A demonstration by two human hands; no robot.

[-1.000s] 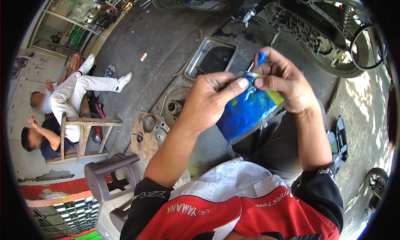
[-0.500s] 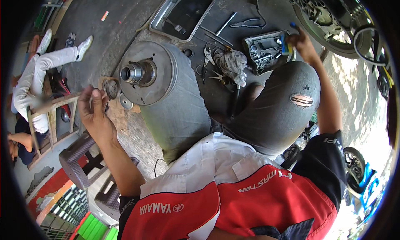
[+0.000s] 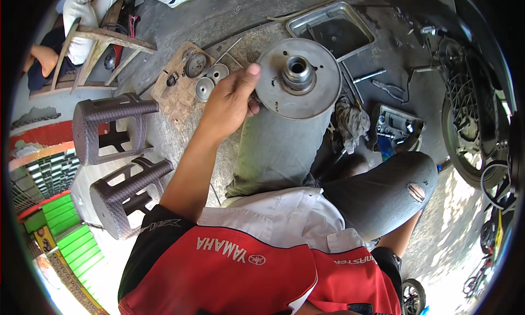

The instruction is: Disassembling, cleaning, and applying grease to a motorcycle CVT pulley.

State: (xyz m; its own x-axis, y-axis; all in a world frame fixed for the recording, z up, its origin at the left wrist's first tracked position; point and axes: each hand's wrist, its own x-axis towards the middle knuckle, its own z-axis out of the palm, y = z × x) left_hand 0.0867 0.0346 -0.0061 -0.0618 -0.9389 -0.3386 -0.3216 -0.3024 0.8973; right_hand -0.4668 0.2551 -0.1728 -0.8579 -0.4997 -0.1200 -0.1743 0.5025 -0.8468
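A round grey metal pulley disc [image 3: 273, 91] with a raised, hollow hub [image 3: 298, 69] rests on my left thigh near the knee. My left hand [image 3: 229, 104] grips its left rim, thumb along the edge and fingers curled at the lower side. My right forearm [image 3: 402, 236] runs behind the bent right knee, which hides the right hand. A small blue tip [image 3: 439, 167] shows just beyond that knee; what it belongs to is hidden.
Round metal parts [image 3: 205, 88] lie on brown cardboard [image 3: 175, 104] at left, near plastic stools [image 3: 112, 110]. Ahead are a metal tray [image 3: 369, 39], pliers [image 3: 389, 89], a crumpled rag [image 3: 350, 124] and a socket tray [image 3: 418, 130]. A wheel [image 3: 465, 145] stands right.
My left hand has moved from the left onto the disc's rim. My right hand has left the socket tray and gone out of sight behind the knee. The view has shifted left.
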